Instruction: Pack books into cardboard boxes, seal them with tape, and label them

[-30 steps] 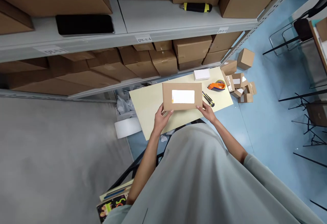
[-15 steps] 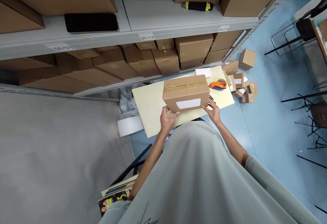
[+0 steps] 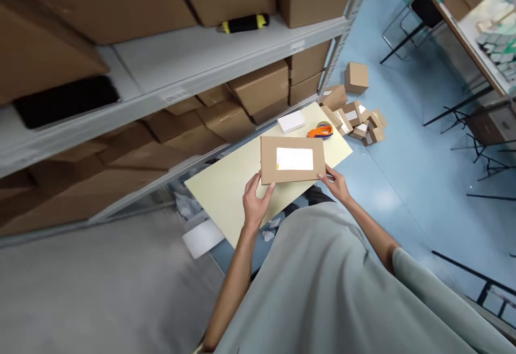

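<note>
A brown cardboard box [image 3: 269, 161] with a white label [image 3: 294, 158] is held between my two hands above the pale yellow tabletop [image 3: 220, 192]. My left hand [image 3: 257, 203] grips its lower left corner, thumb on the near edge. At the lower right corner, my right hand [image 3: 335, 183] holds it with thumb and fingers. The labelled side faces me. Beyond the box, on the tabletop, lie a white box [image 3: 291, 121] and an orange tape dispenser [image 3: 320, 131].
A grey shelf [image 3: 226, 61] with cardboard boxes runs along the left and top, holding a black flat device [image 3: 68, 101] and a black-yellow cutter [image 3: 245, 23]. Small cartons [image 3: 357, 112] lie on the blue floor [image 3: 387, 182]. Another table [image 3: 470, 47] is at the upper right.
The box has been lifted and tipped, so its labelled side now faces me and the taped top no longer shows. The view has turned and shifted to the right.
</note>
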A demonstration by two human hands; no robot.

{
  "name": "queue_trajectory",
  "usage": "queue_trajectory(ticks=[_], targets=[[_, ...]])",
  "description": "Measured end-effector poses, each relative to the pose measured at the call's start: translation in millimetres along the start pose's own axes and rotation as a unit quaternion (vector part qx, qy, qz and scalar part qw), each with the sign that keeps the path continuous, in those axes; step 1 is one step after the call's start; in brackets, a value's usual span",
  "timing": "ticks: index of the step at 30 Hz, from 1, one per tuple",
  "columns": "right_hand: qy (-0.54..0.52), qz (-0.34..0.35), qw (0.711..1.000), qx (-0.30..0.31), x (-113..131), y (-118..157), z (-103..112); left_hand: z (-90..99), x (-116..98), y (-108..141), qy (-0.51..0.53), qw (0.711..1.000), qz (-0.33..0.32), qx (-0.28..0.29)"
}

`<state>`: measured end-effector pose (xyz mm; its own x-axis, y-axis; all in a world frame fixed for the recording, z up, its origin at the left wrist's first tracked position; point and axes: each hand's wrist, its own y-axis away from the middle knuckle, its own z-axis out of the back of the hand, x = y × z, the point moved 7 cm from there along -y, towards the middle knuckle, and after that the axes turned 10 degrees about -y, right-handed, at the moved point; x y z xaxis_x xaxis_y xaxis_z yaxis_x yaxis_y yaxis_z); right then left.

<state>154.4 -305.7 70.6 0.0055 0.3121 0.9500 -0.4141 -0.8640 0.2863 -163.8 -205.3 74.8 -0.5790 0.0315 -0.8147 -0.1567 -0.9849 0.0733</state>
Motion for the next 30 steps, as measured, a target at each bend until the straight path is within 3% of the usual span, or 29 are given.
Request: queue_trajectory(ticks=[4, 9, 21, 25, 30], targets=[[-0.040, -0.013, 0.997, -0.060, -12, 15, 48, -35.7, -41, -14, 0.002, 0.998, -0.022, 0.056], [-0.090, -0.014, 0.989, -0.119, -31, 4, 122, -104.1, -102, -35, -0.012, 0.994, -0.045, 0.094], [-0.088, -0.045, 0.968, -0.231, -61, -56, 346, -326.7, -236, -78, -0.022, 0.982, -0.041, 0.183], [-0.084, -0.040, 0.962, -0.255, -61, -87, 387, -375.0, -272, -100, -0.012, 0.979, -0.050, 0.196], [-0.094, -0.041, 0.962, -0.252, -58, -141, 410, -415.0, -292, -151, -0.011, 0.982, -0.058, 0.178]])
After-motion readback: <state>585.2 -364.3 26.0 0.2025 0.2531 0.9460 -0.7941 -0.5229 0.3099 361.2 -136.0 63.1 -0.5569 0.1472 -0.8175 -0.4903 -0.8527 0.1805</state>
